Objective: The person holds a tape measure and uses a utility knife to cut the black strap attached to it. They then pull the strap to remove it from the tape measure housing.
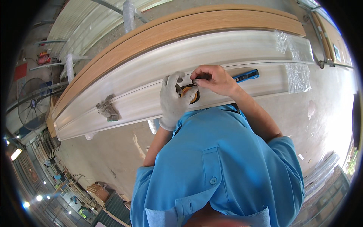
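Observation:
My left hand [172, 100], in a pale grey work glove, is closed round a roll of black tape [197, 97] with a yellow-orange core, its thumb across the face. My bare right hand [217, 80] pinches a small dark piece [195, 81] at the roll's upper edge; whether it joins the roll, I cannot tell. Both hands are close together over the near edge of long silvery-white panels [140, 98]. To the right of my right hand, a blue utility knife [247, 75] lies on the panels. A crumpled grey glove [107, 109] rests farther left.
Long wood-grain boards [166, 31] lie along the far side of the panels. Clear plastic film [298, 77] wraps their right end. A standing fan [34, 103] is at the far left, and wrapped posts [129, 17] rise behind the boards.

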The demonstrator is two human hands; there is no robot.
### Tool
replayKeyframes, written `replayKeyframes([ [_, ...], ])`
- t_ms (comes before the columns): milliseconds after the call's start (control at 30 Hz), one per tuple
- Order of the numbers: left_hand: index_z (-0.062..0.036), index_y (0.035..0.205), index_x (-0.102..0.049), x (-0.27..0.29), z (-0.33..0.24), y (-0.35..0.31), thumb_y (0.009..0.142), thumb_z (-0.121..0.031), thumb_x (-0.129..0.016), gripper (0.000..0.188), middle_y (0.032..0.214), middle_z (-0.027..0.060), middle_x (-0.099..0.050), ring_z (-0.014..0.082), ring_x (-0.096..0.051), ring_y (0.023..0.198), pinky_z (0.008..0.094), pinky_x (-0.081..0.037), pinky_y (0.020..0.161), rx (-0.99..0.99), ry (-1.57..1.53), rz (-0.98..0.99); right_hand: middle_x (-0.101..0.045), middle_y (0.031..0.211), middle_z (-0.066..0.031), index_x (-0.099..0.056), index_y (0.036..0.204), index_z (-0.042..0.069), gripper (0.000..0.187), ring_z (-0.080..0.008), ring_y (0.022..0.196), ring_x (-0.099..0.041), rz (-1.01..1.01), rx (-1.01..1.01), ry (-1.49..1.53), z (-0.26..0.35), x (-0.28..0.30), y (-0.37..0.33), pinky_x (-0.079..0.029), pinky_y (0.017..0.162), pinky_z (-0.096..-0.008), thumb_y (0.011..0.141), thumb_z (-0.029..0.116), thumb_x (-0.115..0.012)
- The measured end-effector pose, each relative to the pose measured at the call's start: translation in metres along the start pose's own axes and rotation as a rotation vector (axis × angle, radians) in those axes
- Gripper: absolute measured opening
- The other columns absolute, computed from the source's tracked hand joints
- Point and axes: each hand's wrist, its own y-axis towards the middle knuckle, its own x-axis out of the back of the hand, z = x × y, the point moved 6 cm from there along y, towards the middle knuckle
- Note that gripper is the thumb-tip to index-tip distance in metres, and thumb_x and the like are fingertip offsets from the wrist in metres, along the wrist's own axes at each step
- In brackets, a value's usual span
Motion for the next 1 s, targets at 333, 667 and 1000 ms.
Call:
replayKeyframes([
  [333, 0.0037, 0.105, -0.073, -0.009, 0.040, 0.014, 0.093, -0.009, -0.075, 0.017, 0.091, 0.0066, -0.074, 0.0116, -0.066, 0.082, 0.0272, -0.053, 0.077, 0.192, -0.317, 0.127, -0.071, 0.096, -0.0074, -0.071, 0.117, 0.009, 0.030, -0.0156, 0.081, -0.070, -0.098, 0.035, -0.560, 0.013, 0.041, -0.002, -0.058, 0.076, -0.0293, 0.087, 0.004, -0.071],
  [667, 0.0023, 0.104, -0.072, -0.012, 0.051, 0.021, 0.095, -0.012, -0.074, 0.017, 0.090, 0.0020, -0.071, 0.0093, -0.063, 0.082, 0.0255, -0.051, 0.077, 0.364, -0.504, 0.238, -0.070, 0.095, -0.0063, -0.074, 0.101, 0.009, 0.019, -0.0282, 0.099, -0.068, 0.034, 0.194, -0.704, -0.001, 0.008, -0.001, -0.057, 0.082, -0.0412, 0.082, 0.009, -0.075],
  [1000, -0.0032, 0.112, -0.064, 0.016, 0.046, 0.014, 0.093, 0.000, -0.064, 0.019, 0.100, 0.0014, -0.066, 0.0106, -0.062, 0.091, 0.0264, -0.049, 0.085, 0.239, -0.825, 0.187, -0.071, 0.098, -0.0060, -0.066, 0.113, 0.002, 0.020, -0.0131, 0.095, -0.068, 0.040, 0.112, 0.161, -0.005, -0.018, -0.002, -0.056, 0.087, -0.0293, 0.096, -0.008, -0.063],
])
